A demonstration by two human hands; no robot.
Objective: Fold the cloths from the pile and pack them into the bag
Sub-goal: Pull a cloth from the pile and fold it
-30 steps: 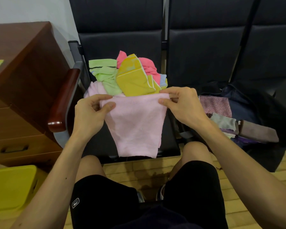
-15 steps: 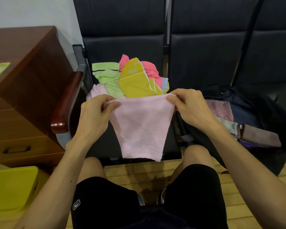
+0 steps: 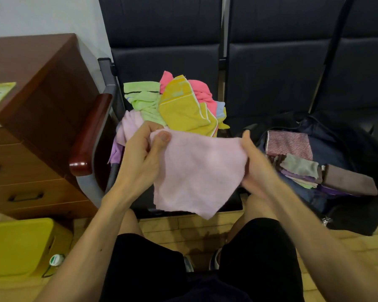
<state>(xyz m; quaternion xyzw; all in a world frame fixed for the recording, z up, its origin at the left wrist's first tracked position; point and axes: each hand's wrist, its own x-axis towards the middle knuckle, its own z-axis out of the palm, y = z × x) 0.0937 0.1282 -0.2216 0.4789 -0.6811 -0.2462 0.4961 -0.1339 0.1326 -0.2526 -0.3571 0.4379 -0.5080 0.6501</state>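
Note:
A light pink cloth [image 3: 196, 171] hangs in front of the chair seat, held by both hands. My left hand [image 3: 140, 155] pinches its upper left corner between thumb and fingers. My right hand [image 3: 254, 168] grips its right edge lower down, fingers tucked behind the fabric. Behind them a pile of cloths [image 3: 179, 107] in green, yellow, pink and blue lies on the black seat. The dark open bag [image 3: 347, 192] sits on the seat to the right, with several folded cloths [image 3: 292, 158] inside.
A brown wooden cabinet [image 3: 37, 127] with drawers stands at the left, beside the chair's red-brown armrest [image 3: 90, 136]. A yellow box [image 3: 15, 247] and a bottle cap [image 3: 56, 259] lie on the wooden floor at the lower left. My knees in black shorts are below.
My right hand has slid from the cloth's top right corner down along its right edge. My left hand keeps its pinch on the top left corner. The cloth now hangs slanted.

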